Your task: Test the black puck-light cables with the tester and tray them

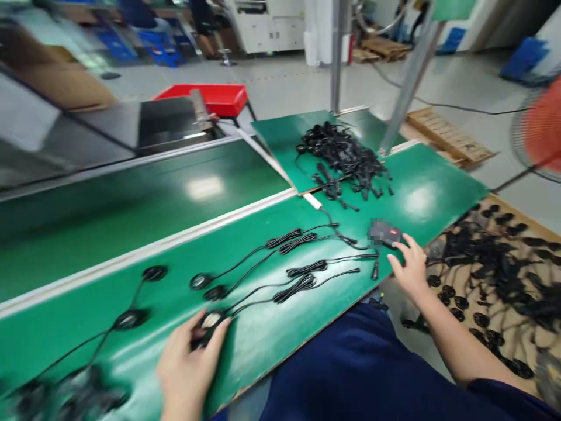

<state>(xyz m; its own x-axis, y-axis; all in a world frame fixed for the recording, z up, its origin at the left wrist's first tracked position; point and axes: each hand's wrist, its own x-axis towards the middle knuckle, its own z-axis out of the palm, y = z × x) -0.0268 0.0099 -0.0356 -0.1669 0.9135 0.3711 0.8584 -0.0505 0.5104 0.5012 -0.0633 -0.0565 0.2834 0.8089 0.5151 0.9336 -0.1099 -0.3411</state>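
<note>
My left hand (pixel 188 362) is closed around a black round cable end (pixel 213 320) with a pale face, low over the green work surface. Its thin black cables run right into tied bundles (pixel 300 286). Just beyond lie two more round ends (pixel 200 282), with cables that also carry tied bundles (pixel 284 238). My right hand (pixel 411 266) has its thumb and fingers apart at the near edge of a small dark box (pixel 385 233) with a red light. The fingertips seem to touch the box. A short plug (pixel 375 270) hangs below it.
A heap of black cables (pixel 342 155) lies at the table's far end. More cables cover a cardboard sheet (pixel 464 318) at right. Blurred cable pieces (pixel 83 392) lie front left. A green belt (pixel 131 193) runs behind; a red tray (pixel 223 99) and a fan (pixel 543 128) stand farther off.
</note>
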